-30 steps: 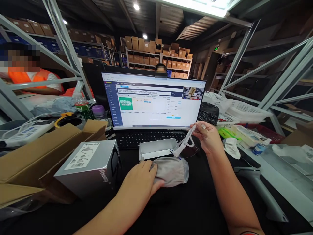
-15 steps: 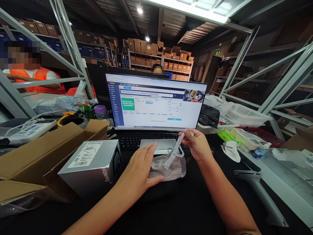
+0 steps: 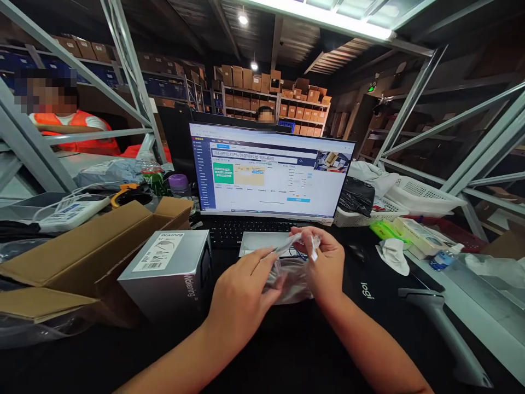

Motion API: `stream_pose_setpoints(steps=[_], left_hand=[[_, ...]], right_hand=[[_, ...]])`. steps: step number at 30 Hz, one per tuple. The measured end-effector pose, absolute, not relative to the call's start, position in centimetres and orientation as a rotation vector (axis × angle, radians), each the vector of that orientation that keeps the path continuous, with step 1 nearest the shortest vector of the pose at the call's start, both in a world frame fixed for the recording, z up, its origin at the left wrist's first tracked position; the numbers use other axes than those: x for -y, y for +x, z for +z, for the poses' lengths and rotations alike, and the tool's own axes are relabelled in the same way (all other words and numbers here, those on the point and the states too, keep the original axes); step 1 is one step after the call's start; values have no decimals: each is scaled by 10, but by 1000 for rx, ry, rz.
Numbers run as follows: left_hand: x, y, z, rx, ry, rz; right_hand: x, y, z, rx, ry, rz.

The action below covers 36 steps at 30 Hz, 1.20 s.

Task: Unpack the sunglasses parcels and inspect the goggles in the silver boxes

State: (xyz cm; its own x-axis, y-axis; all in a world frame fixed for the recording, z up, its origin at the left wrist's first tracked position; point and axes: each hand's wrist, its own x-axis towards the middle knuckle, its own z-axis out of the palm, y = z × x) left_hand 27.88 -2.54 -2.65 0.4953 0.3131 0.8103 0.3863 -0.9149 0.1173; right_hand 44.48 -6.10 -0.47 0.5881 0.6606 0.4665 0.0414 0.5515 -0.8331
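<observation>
A soft grey, see-through pouch (image 3: pixel 293 290) lies on the black desk mat in front of the keyboard, with thin clear plastic rising from its upper side. My right hand (image 3: pixel 326 260) pinches this plastic between thumb and fingers. At the pouch's left edge, my left hand (image 3: pixel 246 290) has its fingers and thumb curled round the material, fingertips against the plastic. What is inside the pouch cannot be made out. Behind it lies a flat silver-white box (image 3: pixel 258 241), partly covered by my hands. To the left stands a silver "Wakening" box (image 3: pixel 164 273) with a white label.
An open cardboard carton (image 3: pixel 77 251) stands at the left. Behind the keyboard (image 3: pixel 225 232) is a monitor (image 3: pixel 270 186). At the right are a barcode scanner (image 3: pixel 443 328), a mouse (image 3: pixel 358 253) and white baskets (image 3: pixel 422 194). A person in an orange vest (image 3: pixel 77 131) sits beyond the frame.
My right hand has come lower and nearer my left, from holding up a white strip to pinching clear plastic. My left fingers have curled in on the pouch. The view has shifted slightly.
</observation>
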Motion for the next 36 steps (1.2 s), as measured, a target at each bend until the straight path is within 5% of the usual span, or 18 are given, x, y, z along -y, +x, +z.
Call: stream_pose_setpoints(steps=[10,18,25,32,36], left_hand=[[8,257,11,1073,-3499,-1682],[-3,255,11,1660,-3419,-2515],[1,251,14,1428,-3240,-2633],[2,231,29,1274,-2889,-3020],[5,223,34,1073,-2665,-3110]], right_hand=[[66,482,9,1156,-1353,247],[90,475,13,1635,-1171,-1028],[91,451,11,2340,-1201,-708],[109,510,31,2271,-1300,-180],[98,542,27,1772,-1762,-55]])
